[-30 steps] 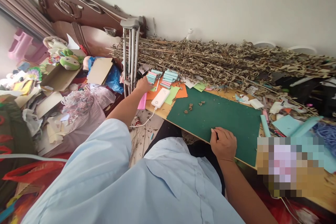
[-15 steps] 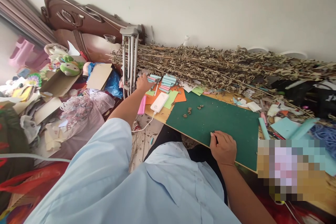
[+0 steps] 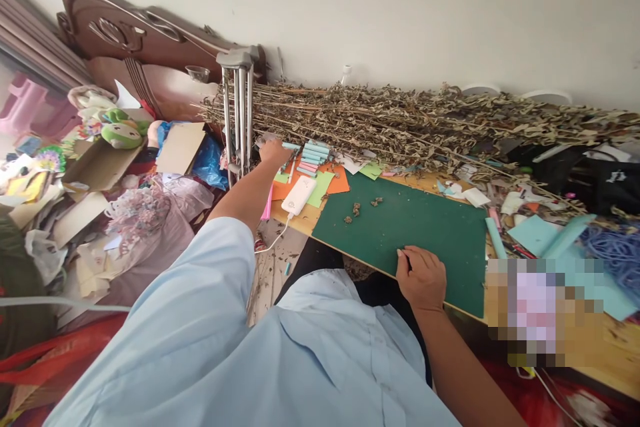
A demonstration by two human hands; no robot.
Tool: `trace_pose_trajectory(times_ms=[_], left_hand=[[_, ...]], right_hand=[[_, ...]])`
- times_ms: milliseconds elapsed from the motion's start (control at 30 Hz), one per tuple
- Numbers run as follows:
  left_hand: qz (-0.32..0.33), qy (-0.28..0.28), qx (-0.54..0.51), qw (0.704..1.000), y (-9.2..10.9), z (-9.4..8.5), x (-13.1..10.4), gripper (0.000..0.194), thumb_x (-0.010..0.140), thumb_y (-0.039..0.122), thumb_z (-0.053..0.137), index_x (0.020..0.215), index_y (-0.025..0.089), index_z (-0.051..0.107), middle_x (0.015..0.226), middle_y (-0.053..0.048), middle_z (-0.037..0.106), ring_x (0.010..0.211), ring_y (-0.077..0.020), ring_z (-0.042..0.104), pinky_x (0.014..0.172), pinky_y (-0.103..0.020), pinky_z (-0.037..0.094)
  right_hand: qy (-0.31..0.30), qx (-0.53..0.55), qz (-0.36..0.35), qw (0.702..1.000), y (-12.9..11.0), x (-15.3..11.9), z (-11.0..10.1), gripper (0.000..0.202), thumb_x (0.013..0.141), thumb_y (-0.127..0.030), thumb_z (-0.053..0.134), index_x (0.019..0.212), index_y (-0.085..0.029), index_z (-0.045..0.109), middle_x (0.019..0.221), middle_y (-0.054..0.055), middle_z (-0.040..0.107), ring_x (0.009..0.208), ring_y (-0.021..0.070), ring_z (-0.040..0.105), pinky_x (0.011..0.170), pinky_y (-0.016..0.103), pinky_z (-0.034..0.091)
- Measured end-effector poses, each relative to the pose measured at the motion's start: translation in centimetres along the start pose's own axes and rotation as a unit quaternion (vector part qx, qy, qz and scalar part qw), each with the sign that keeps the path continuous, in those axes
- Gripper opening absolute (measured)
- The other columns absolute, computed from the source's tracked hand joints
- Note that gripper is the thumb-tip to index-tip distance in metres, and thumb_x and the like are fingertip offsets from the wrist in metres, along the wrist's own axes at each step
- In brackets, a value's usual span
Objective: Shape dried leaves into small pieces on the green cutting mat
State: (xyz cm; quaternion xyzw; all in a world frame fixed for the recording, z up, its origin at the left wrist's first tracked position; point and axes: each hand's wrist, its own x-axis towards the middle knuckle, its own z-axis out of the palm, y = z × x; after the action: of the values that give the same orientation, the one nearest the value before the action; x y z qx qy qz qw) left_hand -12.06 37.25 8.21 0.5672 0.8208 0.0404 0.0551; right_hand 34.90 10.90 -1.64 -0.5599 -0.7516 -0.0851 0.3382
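Observation:
My left hand (image 3: pixel 273 152) reaches to the far left end of the table, beside a stack of blue and pink paper rolls (image 3: pixel 313 157). Its fingers are hidden behind the back of the hand, so what it touches does not show. Near the front edge of a green mat (image 3: pixel 385 233) rests my right hand (image 3: pixel 424 275), fingers curled in and nothing visible in them. Several small clumps of dried leaf (image 3: pixel 356 209) lie on the mat's left part. A white power bank (image 3: pixel 299 195) with a cable sits on coloured paper between the left hand and the mat.
Long dried plant stalks (image 3: pixel 380 117) are heaped along the wall behind the mat. Metal crutches (image 3: pixel 240 110) stand close to my left forearm. Blue paper (image 3: pixel 540 235) and blue cord (image 3: pixel 610 247) lie at the right. Clutter and a green plush toy (image 3: pixel 121 135) cover the left side.
The view has shifted slightly. My left hand has moved a little over the left end of the paper rolls, its fingers now turned out of sight. My right hand stays on the mat.

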Motion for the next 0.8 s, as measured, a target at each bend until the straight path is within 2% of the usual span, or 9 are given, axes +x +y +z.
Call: trace_pose_trajectory(times_ms=[100, 200, 300, 500, 633, 800], left_hand=[[-0.033, 0.049, -0.029, 0.998, -0.8, -0.7, -0.5, 0.064, 0.089, 0.061, 0.058, 0.139, 0.022, 0.062, 0.136, -0.017, 0.067, 0.129, -0.0366, 0.059, 0.106, -0.047, 0.047], [-0.056, 0.058, -0.041, 0.996, -1.9, -1.0, -1.8, 0.066, 0.087, 0.063, 0.061, 0.139, 0.022, 0.059, 0.134, -0.016, 0.068, 0.126, -0.0357, 0.062, 0.102, -0.044, 0.049], [-0.076, 0.055, -0.037, 0.995, -2.6, -0.6, -3.7, 0.068, 0.083, 0.06, 0.068, 0.138, 0.021, 0.057, 0.131, -0.017, 0.069, 0.125, -0.0363, 0.063, 0.101, -0.043, 0.05], [-0.048, 0.066, -0.023, 0.996, -2.4, 0.8, -6.4, 0.068, 0.084, 0.058, 0.069, 0.136, 0.016, 0.056, 0.129, -0.021, 0.07, 0.127, -0.0375, 0.063, 0.105, -0.042, 0.047], [-0.044, 0.056, -0.022, 0.997, -2.3, 1.1, -6.3, 0.07, 0.082, 0.06, 0.072, 0.135, 0.017, 0.056, 0.131, -0.02, 0.069, 0.126, -0.0377, 0.063, 0.105, -0.042, 0.048], [-0.044, 0.071, -0.035, 0.996, -2.5, 1.3, -4.8, 0.08, 0.078, 0.069, 0.073, 0.139, 0.021, 0.053, 0.139, -0.02, 0.064, 0.133, -0.0383, 0.058, 0.109, -0.044, 0.047]], right_hand=[[-0.003, 0.008, 0.003, 1.0, 0.0, 0.0, -0.1, 0.011, 0.098, -0.024, 0.063, 0.09, -0.019, 0.069, 0.101, 0.009, 0.079, 0.096, 0.0235, 0.069, 0.085, 0.035, 0.046], [-0.006, 0.013, 0.006, 1.0, 0.0, 0.0, -0.1, 0.012, 0.098, -0.024, 0.061, 0.091, -0.019, 0.069, 0.102, 0.009, 0.078, 0.097, 0.024, 0.069, 0.084, 0.036, 0.044], [-0.009, 0.01, 0.007, 1.0, -0.1, 0.0, -0.2, 0.013, 0.098, -0.025, 0.061, 0.091, -0.019, 0.07, 0.103, 0.009, 0.078, 0.097, 0.024, 0.069, 0.084, 0.036, 0.044], [0.003, 0.005, 0.004, 1.0, -0.2, 0.1, -0.2, 0.013, 0.099, -0.025, 0.062, 0.09, -0.019, 0.07, 0.101, 0.009, 0.079, 0.094, 0.0247, 0.069, 0.082, 0.036, 0.045], [0.009, -0.004, -0.005, 1.0, -0.2, 0.1, -0.1, 0.01, 0.098, -0.024, 0.065, 0.09, -0.019, 0.069, 0.1, 0.008, 0.079, 0.095, 0.0242, 0.069, 0.082, 0.035, 0.045], [0.001, 0.003, 0.004, 1.0, -0.2, 0.0, -0.1, 0.012, 0.098, -0.024, 0.064, 0.089, -0.018, 0.069, 0.101, 0.009, 0.079, 0.095, 0.0243, 0.069, 0.083, 0.036, 0.045]])
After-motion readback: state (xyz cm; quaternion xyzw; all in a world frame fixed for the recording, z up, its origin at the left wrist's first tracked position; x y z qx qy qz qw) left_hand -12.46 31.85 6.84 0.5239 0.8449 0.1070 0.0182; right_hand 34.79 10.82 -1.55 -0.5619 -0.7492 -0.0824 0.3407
